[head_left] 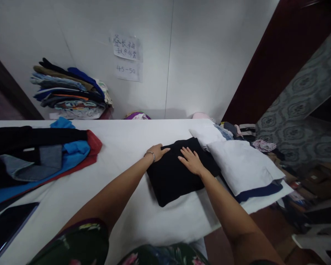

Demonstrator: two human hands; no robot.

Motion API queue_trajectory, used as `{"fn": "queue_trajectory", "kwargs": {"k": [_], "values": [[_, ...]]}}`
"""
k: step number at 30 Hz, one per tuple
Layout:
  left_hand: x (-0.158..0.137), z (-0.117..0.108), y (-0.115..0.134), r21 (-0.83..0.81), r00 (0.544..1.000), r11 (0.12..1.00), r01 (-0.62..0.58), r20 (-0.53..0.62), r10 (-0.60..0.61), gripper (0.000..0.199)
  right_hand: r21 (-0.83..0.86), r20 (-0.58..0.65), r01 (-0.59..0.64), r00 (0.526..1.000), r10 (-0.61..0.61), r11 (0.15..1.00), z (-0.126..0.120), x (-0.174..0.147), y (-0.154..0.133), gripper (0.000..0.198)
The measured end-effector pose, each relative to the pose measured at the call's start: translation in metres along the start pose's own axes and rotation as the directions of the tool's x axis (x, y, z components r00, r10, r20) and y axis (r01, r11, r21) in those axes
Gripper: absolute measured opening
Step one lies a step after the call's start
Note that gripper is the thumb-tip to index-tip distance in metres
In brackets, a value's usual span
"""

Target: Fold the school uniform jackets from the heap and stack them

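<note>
A folded black garment (172, 176) lies on the white-covered table in front of me, a little askew. My right hand (191, 161) rests flat on its top with the fingers spread. At the garment's far left corner is my left hand (156, 152), wearing a bracelet on the wrist. Its thumb stretches over the black cloth, apart from the other fingers, whose tips are partly hidden at the edge. Right of the garment, a white folded stack (241, 165) with a dark blue layer beneath lies close to my right hand.
Unfolded clothes in black, blue and red (78, 147) cover the table's left side. A dark flat device (11, 228) lies at the front left. Folded clothes (71, 88) are piled against the wall, near paper notes (128, 55). Cardboard boxes (317, 180) stand beyond the right edge.
</note>
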State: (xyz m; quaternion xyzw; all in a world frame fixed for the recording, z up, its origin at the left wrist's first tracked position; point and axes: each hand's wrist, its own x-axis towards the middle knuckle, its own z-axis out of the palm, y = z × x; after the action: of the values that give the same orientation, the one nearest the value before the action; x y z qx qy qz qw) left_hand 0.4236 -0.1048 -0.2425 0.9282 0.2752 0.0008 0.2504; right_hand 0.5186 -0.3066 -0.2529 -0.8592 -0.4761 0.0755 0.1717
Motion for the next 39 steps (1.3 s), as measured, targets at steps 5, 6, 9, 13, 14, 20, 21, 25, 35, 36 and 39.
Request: {"fn": "queue_trajectory", "kwargs": {"k": [5, 6, 9, 13, 14, 20, 21, 25, 35, 36, 39], "values": [[0.007, -0.003, -0.006, -0.068, 0.997, 0.997, 0.033, 0.078, -0.028, 0.068, 0.288, -0.051, 0.025, 0.999, -0.011, 0.957, -0.019, -0.004, 0.005, 0.052], [0.007, -0.007, -0.008, -0.089, 0.994, 0.995, 0.044, 0.101, -0.035, 0.068, 0.386, -0.142, 0.049, 0.990, 0.007, 0.921, -0.028, -0.013, 0.003, 0.050], [0.011, -0.019, -0.017, -0.148, 0.986, 0.985, 0.093, 0.151, -0.070, 0.069, 0.619, -0.454, 0.169, 0.873, 0.175, 0.767, -0.042, -0.059, -0.007, 0.039], [0.019, -0.030, -0.020, -0.175, 0.977, 0.973, 0.152, 0.175, -0.121, 0.064, 0.930, -0.169, 0.042, 0.931, 0.324, 0.364, -0.012, -0.130, -0.025, 0.033], [0.021, -0.031, -0.018, -0.178, 0.975, 0.972, 0.154, 0.187, -0.120, 0.061, 0.971, -0.030, -0.047, 0.949, 0.315, 0.236, 0.001, -0.141, -0.031, 0.032], [0.021, -0.032, -0.001, -0.214, 0.982, 0.973, 0.081, 0.182, -0.042, 0.052, 0.939, 0.301, -0.252, 0.931, 0.207, -0.233, 0.041, -0.137, -0.064, 0.036], [0.020, -0.033, 0.001, -0.215, 0.987, 0.974, 0.067, 0.158, -0.033, 0.051, 0.937, 0.293, -0.237, 0.933, 0.208, -0.256, 0.042, -0.132, -0.067, 0.035], [0.017, -0.036, 0.005, -0.186, 1.000, 0.983, 0.004, 0.029, 0.001, 0.037, 0.941, 0.259, -0.184, 0.932, 0.252, -0.285, 0.041, -0.124, -0.074, 0.035], [0.010, -0.029, 0.019, -0.113, 0.976, 0.993, -0.028, -0.218, 0.003, 0.042, 0.985, 0.052, 0.034, 0.873, 0.484, -0.167, 0.037, -0.129, -0.063, 0.035], [0.009, -0.028, 0.020, -0.106, 0.971, 0.994, -0.040, -0.238, 0.014, 0.042, 0.987, 0.064, 0.014, 0.884, 0.463, -0.163, 0.037, -0.128, -0.062, 0.036], [0.005, -0.028, 0.021, -0.089, 0.955, 0.993, -0.077, -0.292, 0.048, 0.041, 0.985, 0.126, -0.066, 0.905, 0.407, -0.159, 0.036, -0.126, -0.063, 0.038]]}}
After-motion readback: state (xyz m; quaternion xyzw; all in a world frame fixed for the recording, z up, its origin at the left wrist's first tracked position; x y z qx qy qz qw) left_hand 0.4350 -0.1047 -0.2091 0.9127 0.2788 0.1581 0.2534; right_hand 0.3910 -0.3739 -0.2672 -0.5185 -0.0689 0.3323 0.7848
